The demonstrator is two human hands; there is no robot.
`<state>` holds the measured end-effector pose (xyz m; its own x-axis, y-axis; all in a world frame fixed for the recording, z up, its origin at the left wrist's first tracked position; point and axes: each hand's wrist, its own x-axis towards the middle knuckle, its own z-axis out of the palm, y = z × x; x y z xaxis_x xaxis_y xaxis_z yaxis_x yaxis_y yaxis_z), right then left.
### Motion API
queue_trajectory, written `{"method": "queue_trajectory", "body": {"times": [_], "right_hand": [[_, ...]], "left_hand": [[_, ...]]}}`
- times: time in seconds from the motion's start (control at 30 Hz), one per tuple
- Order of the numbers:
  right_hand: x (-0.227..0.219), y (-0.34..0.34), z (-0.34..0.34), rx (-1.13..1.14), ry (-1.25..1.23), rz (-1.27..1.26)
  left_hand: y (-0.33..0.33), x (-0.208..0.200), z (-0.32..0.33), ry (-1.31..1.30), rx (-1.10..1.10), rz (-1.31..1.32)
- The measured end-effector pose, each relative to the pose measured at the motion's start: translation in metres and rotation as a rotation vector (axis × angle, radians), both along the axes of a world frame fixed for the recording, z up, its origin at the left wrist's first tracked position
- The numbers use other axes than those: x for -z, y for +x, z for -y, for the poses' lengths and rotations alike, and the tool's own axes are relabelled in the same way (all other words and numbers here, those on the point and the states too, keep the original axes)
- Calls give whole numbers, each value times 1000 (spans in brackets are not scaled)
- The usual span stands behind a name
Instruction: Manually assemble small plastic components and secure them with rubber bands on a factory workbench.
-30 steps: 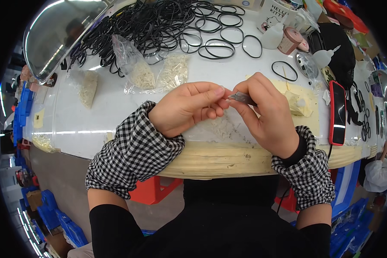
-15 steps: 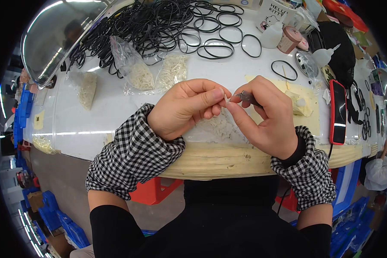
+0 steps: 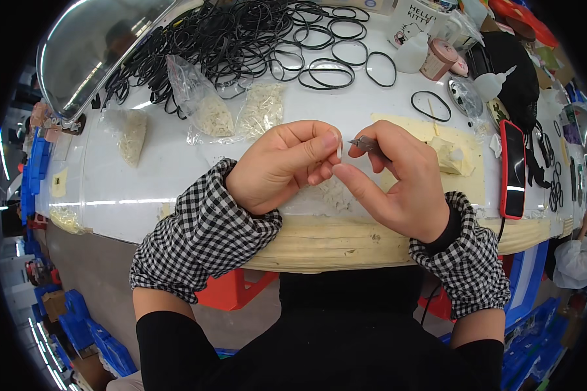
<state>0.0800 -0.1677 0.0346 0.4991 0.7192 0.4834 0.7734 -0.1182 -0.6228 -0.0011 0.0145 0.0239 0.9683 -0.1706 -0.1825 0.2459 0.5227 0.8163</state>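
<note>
My left hand point(image 3: 285, 163) pinches a small whitish piece point(image 3: 339, 151) between thumb and fingertips. My right hand point(image 3: 401, 176) is curled around a short grey metal tool with a pointed tip point(image 3: 366, 144), perhaps a blade; its exact kind is partly hidden by the fingers. The tip points at the small piece, a little apart from it. My right thumb is stretched out below the tool. Under the hands, a loose heap of small whitish pieces point(image 3: 332, 194) lies on the white tabletop point(image 3: 120, 195).
Clear bags of whitish pieces point(image 3: 262, 109) lie beyond my left hand. Behind them is a tangled pile of black rubber loops point(image 3: 209, 45). At the right are a yellowish paper sheet point(image 3: 473, 179), a red-framed phone point(image 3: 512, 171) and squeeze bottles point(image 3: 412, 53). A wooden edge point(image 3: 346, 244) runs along the front.
My right thumb has moved down and away from the small piece, and the tool's tip has drawn slightly back. The left hand keeps its pinch with little movement.
</note>
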Motion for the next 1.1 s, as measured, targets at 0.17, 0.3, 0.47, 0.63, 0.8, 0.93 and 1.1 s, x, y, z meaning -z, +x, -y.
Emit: {"method": "queue_trajectory", "body": {"times": [0.17, 0.3, 0.47, 0.63, 0.8, 0.93, 1.1], "right_hand": [[4, 1, 0, 34, -40, 106], [5, 0, 0, 36, -36, 125], [6, -1, 0, 24, -28, 104], [4, -1, 2, 11, -91, 120], [6, 0, 1, 15, -40, 82], [-5, 3, 4, -9, -136, 7], [-4, 15, 21, -178, -356, -86]], "left_hand": [[0, -1, 0, -15, 47, 46], [-1, -1, 0, -20, 55, 47], [-1, -1, 1, -15, 51, 61], [0, 2, 1, -23, 59, 80], [0, 1, 1, 35, 65, 56], [2, 7, 1, -76, -82, 17], [3, 3, -2, -47, -288, -91]]}}
